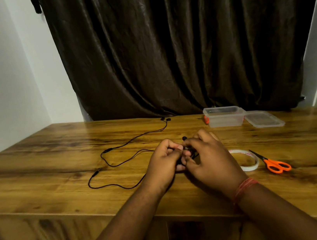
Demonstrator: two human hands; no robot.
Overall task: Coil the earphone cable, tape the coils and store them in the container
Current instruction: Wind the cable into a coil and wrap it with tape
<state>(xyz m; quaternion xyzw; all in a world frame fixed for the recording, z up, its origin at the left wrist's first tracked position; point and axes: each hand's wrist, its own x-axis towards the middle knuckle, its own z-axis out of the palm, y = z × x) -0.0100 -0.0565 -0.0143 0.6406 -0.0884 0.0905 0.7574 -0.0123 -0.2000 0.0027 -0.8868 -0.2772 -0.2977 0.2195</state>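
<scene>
A thin black earphone cable [118, 158] lies in loose curves on the wooden table [37, 163], its earbuds [165, 119] near the far edge. My left hand [163, 158] and my right hand [205, 154] meet at mid-table, both with fingers curled and pinching one end of the cable. A small black piece sticks up just above my right fingers. The part of the cable between my hands is mostly hidden. A clear plastic container [224, 116] stands open at the back right, its lid [264, 118] lying beside it. A roll of white tape [250, 165] sits right of my right hand.
Orange-handled scissors [276, 164] lie right of the tape. A dark curtain [173, 46] hangs behind the table, with white walls on both sides. A small orange thing shows at the container's left end.
</scene>
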